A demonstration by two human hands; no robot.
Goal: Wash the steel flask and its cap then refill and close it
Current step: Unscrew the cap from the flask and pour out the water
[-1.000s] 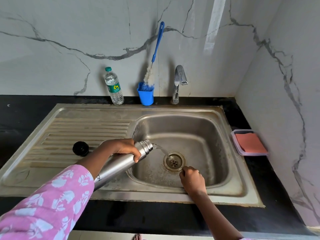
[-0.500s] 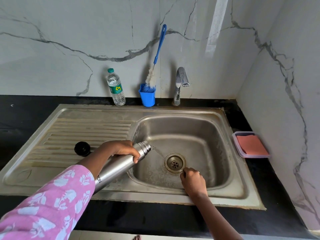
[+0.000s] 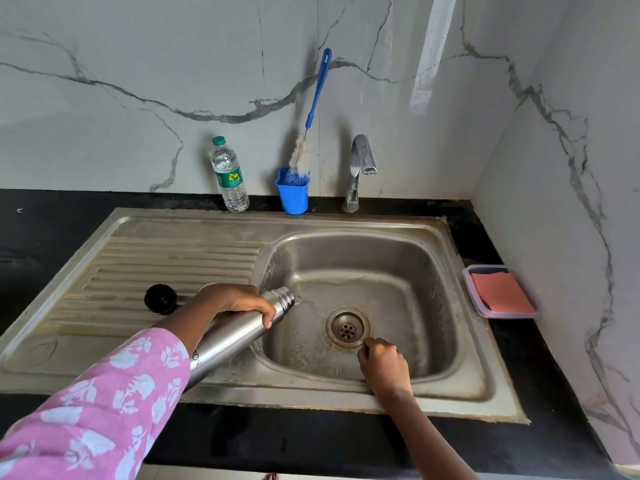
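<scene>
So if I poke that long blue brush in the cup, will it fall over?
The brush stands tall in a blue cup and leans towards the wall, so a nudge may slide it sideways. The cup looks like light plastic, so it might tip too. Its bristles look soft, likely bendy.

Base of flask (image 3: pixel 235 337) behind sleeve (image 3: pixel 104 410)

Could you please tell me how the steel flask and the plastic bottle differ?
The steel flask is opaque metal, the plastic bottle clear. The flask is uncapped, the bottle green-capped. The flask lies tilted in the left hand; the bottle stands upright, untouched. Both are narrow-necked.
</scene>
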